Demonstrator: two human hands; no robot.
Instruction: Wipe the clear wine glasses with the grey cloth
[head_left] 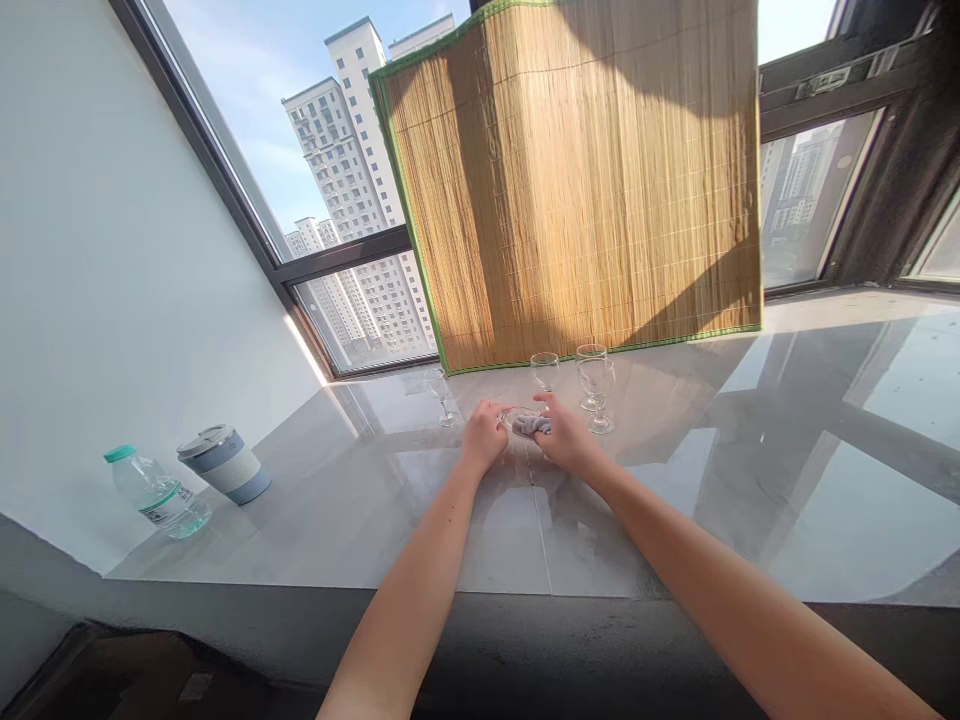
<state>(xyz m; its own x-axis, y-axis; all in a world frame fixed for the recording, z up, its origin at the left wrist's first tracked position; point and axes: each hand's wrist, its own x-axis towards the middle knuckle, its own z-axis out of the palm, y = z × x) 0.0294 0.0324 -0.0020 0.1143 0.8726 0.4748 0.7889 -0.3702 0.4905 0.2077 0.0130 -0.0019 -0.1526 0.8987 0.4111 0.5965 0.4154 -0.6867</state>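
My left hand [484, 436] is closed around a clear glass [517, 412] lying on its side on the grey stone sill [360, 520]. My right hand [566, 437] presses a small grey cloth [531, 425] against that glass. Three more stemmed glasses stand upright close behind: one [438, 392] to the left, one [545, 371] straight behind, one [597, 388] to the right, with a further glass [590, 356] just behind it.
A bamboo blind [577, 190] hangs over the window behind the glasses. At the far left of the sill stand a plastic water bottle [154, 492] and a lidded travel cup [224, 464]. A white wall bounds the left side.
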